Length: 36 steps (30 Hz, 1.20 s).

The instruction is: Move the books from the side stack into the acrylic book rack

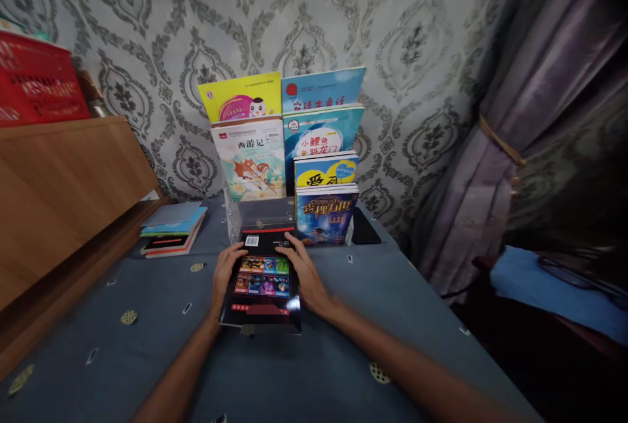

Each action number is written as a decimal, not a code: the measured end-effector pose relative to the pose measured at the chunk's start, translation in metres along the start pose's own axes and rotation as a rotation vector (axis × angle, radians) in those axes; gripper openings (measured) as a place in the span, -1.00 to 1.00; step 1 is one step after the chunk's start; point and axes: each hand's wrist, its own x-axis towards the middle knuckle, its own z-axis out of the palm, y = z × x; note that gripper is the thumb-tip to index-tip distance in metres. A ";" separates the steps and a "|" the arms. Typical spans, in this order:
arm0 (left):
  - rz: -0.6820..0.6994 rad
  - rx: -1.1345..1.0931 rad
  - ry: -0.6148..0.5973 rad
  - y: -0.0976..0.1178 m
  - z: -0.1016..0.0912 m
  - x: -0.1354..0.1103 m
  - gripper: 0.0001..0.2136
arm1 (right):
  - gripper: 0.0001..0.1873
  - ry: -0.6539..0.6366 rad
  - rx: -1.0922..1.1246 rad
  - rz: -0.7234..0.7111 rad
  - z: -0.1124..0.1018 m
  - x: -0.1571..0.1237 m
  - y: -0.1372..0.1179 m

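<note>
- From my end, left hand (229,272) and right hand (308,276) are facing each other, gripping a black book (265,304) by its long sides, a few fingers over the cover.
- It's glossy, barcode at the far end, colorful picture grid, sitting on the near side of a clear stand (233,223).
- Stand's holding tiered upright books (250,168), mostly blues on the right.
- Small book pile (174,230) farther left on the counter (161,318).

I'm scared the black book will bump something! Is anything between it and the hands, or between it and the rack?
Nothing visible: the left hand and right hand hold the black book, and no other thing shows between it and the rack.
</note>
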 end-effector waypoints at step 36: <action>0.018 0.012 0.222 0.007 -0.015 0.030 -0.76 | -0.59 0.114 -0.204 -0.421 0.008 0.016 -0.010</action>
